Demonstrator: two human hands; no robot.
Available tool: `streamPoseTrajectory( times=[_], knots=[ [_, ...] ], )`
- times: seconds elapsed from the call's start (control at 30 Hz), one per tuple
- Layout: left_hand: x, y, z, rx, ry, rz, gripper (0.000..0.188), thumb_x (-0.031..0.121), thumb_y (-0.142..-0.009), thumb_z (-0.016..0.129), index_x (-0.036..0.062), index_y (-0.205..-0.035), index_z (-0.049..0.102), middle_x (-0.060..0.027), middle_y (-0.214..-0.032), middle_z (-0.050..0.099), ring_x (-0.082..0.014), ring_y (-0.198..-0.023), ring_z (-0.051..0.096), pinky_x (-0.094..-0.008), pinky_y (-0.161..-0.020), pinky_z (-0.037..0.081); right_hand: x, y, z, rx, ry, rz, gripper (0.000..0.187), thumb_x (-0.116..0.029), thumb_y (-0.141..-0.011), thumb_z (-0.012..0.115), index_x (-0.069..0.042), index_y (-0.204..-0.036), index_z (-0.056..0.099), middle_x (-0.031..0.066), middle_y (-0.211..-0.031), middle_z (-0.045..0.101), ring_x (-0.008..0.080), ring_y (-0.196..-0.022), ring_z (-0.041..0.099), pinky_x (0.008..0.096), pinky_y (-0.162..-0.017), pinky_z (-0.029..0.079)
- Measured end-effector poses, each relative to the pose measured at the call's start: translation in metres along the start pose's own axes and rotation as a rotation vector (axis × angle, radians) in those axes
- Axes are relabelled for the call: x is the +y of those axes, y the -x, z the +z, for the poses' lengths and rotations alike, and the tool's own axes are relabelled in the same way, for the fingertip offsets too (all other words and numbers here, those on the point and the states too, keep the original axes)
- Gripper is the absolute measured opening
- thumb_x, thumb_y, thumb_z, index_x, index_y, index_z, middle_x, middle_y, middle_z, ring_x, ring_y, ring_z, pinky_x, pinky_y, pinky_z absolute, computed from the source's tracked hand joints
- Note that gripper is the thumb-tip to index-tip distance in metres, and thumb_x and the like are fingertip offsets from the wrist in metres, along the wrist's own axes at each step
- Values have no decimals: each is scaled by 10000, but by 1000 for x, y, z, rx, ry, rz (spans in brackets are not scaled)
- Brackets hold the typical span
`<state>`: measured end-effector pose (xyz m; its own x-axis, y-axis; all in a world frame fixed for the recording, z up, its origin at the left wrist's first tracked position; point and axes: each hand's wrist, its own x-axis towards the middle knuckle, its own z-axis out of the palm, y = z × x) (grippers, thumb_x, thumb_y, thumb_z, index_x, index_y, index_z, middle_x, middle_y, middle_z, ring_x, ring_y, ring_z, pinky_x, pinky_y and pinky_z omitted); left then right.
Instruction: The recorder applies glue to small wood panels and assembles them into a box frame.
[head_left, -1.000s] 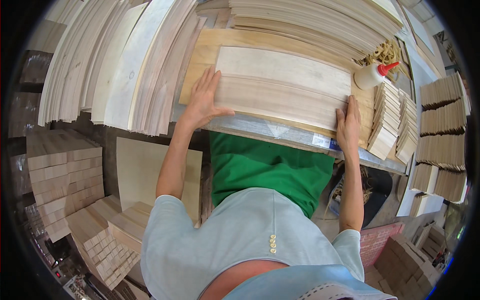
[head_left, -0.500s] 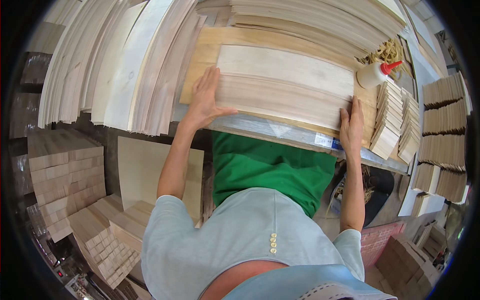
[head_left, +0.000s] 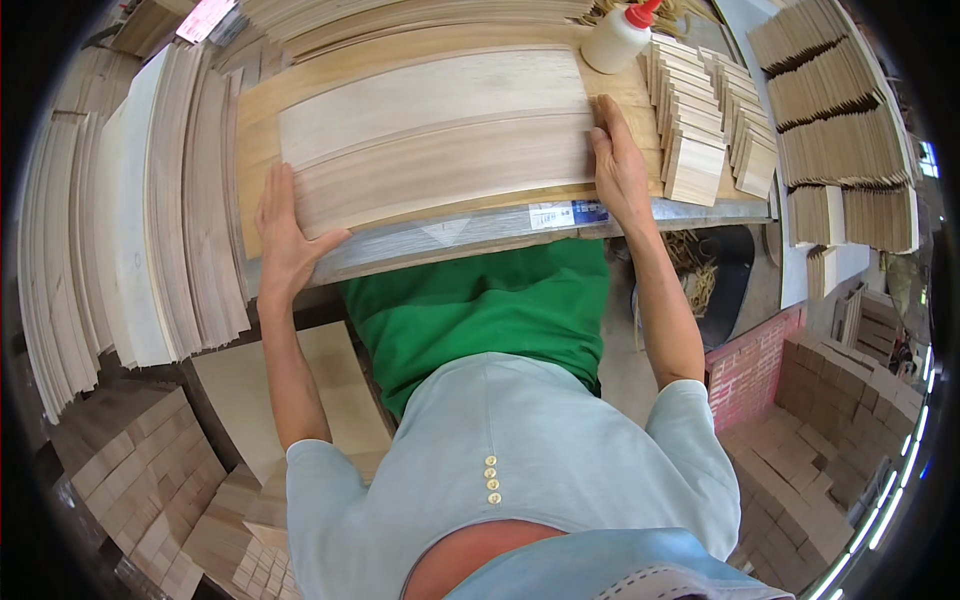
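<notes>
Two thin wooden boards lie edge to edge on a yellowish plywood base [head_left: 258, 110]: a pale far board [head_left: 430, 95] and a browner near board [head_left: 450, 165]. My left hand [head_left: 285, 235] touches their left end, its fingers stretched along the edge and its thumb spread out by the front edge. At the right end, my right hand [head_left: 620, 165] rests with straight fingers along the short edge and the thumb beside them. Neither hand has its fingers wrapped round the wood. Beyond my right hand stands a white glue bottle [head_left: 614, 42] with a red nozzle.
Small wooden slats [head_left: 690, 120] lie in overlapping rows to the right, with more stacked slats [head_left: 850, 130] past them. Tall piles of thin boards [head_left: 150, 210] stand at the left. A black bin [head_left: 725, 280] with wood scraps sits below the table's metal front edge [head_left: 480, 222].
The whole view has turned, so table, boards and bottle appear further left and higher. Both hands stay at the boards' two ends, their fingers still straight.
</notes>
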<state>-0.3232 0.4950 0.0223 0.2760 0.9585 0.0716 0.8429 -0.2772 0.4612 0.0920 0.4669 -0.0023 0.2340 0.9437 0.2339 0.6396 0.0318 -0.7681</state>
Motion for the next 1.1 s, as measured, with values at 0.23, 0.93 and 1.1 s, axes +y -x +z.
streamPoseTrajectory(
  times=[0.23,0.93,1.1],
  knots=[
    [-2,-1,0,32,15,31,1137,309,-563,879,-30,-1462,271,-255,-1495,311,-389,-1397,266,-438,-1154,204,-3,4,2,-20,107,-34,428,-88,-947,483,66,-1343,436,278,-1368,464,411,-1289,417,439,-1099,312],
    [4,1,-8,29,10,9,1195,373,-553,881,15,-1492,235,-237,-1549,193,-368,-1448,162,-433,-1177,184,-13,-38,-15,227,-132,49,664,-168,-934,594,36,-1468,255,229,-1459,383,307,-1342,405,383,-1092,335],
    [23,-4,-3,36,-6,147,1146,524,-597,828,27,-1477,286,-257,-1520,246,-409,-1431,174,-498,-1149,204,-10,-75,-6,251,-153,65,704,-204,-889,652,28,-1441,283,224,-1397,429,296,-1288,442,388,-1073,334]
  ],
)
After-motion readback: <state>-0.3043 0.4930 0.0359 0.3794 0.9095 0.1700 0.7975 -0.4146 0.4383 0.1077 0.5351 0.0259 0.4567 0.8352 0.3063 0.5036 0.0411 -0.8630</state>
